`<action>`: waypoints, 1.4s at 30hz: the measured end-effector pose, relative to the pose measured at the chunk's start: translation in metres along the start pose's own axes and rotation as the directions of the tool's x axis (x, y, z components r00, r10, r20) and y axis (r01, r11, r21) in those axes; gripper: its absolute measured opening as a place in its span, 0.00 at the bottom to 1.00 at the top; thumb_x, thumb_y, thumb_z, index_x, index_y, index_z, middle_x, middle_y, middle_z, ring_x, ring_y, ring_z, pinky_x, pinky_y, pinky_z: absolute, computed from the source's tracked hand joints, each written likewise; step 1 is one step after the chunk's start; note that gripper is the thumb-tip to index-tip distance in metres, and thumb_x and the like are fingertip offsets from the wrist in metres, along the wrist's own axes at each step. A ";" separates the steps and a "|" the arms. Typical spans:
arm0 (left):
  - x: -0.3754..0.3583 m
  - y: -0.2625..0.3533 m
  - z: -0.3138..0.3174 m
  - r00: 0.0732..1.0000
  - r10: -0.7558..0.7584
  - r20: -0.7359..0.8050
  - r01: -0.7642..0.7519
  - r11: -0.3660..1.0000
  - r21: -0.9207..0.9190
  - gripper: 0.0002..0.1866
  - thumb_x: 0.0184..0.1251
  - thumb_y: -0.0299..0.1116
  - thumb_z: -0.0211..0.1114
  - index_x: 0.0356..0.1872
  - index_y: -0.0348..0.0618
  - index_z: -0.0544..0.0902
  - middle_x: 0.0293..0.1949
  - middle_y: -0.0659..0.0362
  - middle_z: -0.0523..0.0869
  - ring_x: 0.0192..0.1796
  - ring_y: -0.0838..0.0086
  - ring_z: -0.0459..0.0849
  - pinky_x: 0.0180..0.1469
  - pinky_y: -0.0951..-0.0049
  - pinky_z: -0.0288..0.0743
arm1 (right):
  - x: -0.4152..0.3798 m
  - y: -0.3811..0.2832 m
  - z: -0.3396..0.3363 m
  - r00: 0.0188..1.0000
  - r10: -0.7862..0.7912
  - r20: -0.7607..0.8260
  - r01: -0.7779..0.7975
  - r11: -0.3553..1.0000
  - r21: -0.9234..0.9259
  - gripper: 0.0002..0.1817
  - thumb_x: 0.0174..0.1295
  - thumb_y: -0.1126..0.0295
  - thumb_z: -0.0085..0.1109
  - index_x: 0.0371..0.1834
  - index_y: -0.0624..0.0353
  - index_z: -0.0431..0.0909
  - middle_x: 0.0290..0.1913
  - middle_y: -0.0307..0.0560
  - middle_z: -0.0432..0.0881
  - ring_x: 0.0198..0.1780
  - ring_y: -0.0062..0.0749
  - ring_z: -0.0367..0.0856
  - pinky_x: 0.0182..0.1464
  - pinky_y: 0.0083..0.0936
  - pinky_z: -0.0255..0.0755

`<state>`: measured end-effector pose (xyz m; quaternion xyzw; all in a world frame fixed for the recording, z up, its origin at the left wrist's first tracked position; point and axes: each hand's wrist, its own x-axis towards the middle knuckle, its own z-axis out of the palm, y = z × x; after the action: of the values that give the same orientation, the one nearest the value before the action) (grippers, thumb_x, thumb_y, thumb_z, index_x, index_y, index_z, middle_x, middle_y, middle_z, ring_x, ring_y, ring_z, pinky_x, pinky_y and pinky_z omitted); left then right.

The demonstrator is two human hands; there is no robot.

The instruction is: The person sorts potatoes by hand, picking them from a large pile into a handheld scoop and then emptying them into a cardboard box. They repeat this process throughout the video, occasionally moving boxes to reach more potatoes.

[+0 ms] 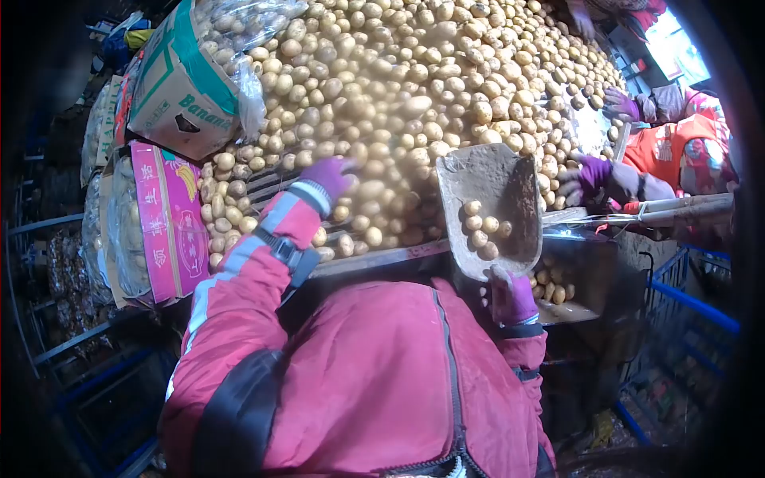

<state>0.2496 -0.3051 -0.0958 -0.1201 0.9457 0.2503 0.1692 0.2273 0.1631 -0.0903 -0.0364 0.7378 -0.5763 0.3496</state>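
Observation:
My left hand (328, 177), in a purple glove, reaches over the heap of potatoes (374, 111) with its fingers stretched out to the right. It seems to hold nothing, though the fingertips are blurred. My right hand (511, 298), gloved in purple too, is closed on the near end of a worn, dirty scoop (454, 191). Several small potatoes (486, 227) lie inside the scoop, whose wide mouth points away from me into the heap. The grip itself is partly hidden behind my fingers.
At left stand a Banana carton (179, 103) and a pink carton (167, 231), both lined with plastic. A container (574, 307) with potatoes sits below the scoop. To the right, a co-worker's purple-gloved hands (588, 179) touch the heap; blue metal bars (697, 307) stand lower right.

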 end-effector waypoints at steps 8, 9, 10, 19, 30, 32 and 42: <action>-0.002 -0.034 -0.021 0.985 0.151 -0.086 -0.171 0.749 -0.641 0.17 0.74 0.37 0.57 0.57 0.43 0.82 0.52 0.53 0.86 0.44 0.71 0.85 0.49 0.72 0.81 | 0.004 0.005 0.015 0.989 -0.147 0.021 0.149 0.976 -0.162 0.14 0.69 0.59 0.56 0.44 0.61 0.78 0.30 0.41 0.80 0.25 0.27 0.79 0.21 0.22 0.70; -0.002 -0.018 -0.024 0.997 0.050 0.055 0.021 0.514 -0.857 0.18 0.76 0.36 0.54 0.61 0.42 0.80 0.52 0.53 0.86 0.42 0.74 0.84 0.46 0.74 0.81 | 0.001 0.009 0.022 0.999 -0.025 0.021 0.026 0.999 -0.035 0.15 0.69 0.59 0.57 0.44 0.61 0.78 0.30 0.41 0.80 0.24 0.27 0.78 0.21 0.21 0.70; 0.002 -0.002 -0.028 0.985 -0.055 0.162 0.171 0.315 -0.933 0.20 0.78 0.35 0.50 0.66 0.40 0.75 0.56 0.51 0.84 0.41 0.78 0.82 0.43 0.78 0.79 | -0.001 0.012 0.029 0.995 0.099 0.022 -0.101 0.990 0.098 0.15 0.68 0.59 0.57 0.44 0.61 0.78 0.30 0.40 0.80 0.24 0.26 0.78 0.21 0.21 0.70; 0.028 0.101 -0.019 0.918 0.239 0.318 0.332 -0.019 -0.943 0.28 0.77 0.44 0.54 0.71 0.41 0.68 0.65 0.52 0.77 0.46 0.74 0.84 0.44 0.78 0.83 | -0.038 -0.016 0.075 0.859 0.510 -0.032 -0.466 0.808 0.361 0.17 0.65 0.57 0.59 0.41 0.63 0.81 0.24 0.42 0.80 0.20 0.25 0.77 0.20 0.20 0.70; 0.010 0.273 0.025 0.746 0.554 0.370 0.068 0.489 -0.869 0.30 0.69 0.42 0.60 0.69 0.39 0.71 0.55 0.54 0.84 0.40 0.76 0.84 0.39 0.82 0.76 | -0.068 0.017 0.052 0.901 0.433 0.016 -0.401 0.820 0.409 0.16 0.66 0.57 0.58 0.35 0.60 0.83 0.28 0.48 0.84 0.17 0.25 0.75 0.19 0.27 0.71; -0.001 0.313 0.033 0.683 0.605 0.411 -0.048 0.598 -0.800 0.26 0.74 0.41 0.55 0.68 0.40 0.72 0.52 0.56 0.85 0.39 0.79 0.83 0.39 0.84 0.74 | -0.074 0.044 0.052 0.990 0.078 -0.119 -0.068 0.994 0.082 0.16 0.67 0.58 0.55 0.35 0.61 0.83 0.33 0.52 0.84 0.23 0.27 0.79 0.25 0.28 0.75; 0.004 0.395 0.132 0.370 0.708 0.602 -0.189 0.692 -0.697 0.29 0.78 0.48 0.51 0.71 0.39 0.68 0.58 0.52 0.81 0.48 0.72 0.81 0.50 0.71 0.76 | -0.068 0.063 0.008 0.802 -0.423 -0.422 0.581 0.715 0.388 0.25 0.65 0.70 0.54 0.65 0.63 0.64 0.46 0.51 0.80 0.49 0.34 0.82 0.54 0.28 0.77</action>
<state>0.1573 0.0961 -0.0348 0.2523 0.6258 0.5563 0.4850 0.3049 0.2083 -0.1136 -0.0573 0.5683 -0.8188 0.0575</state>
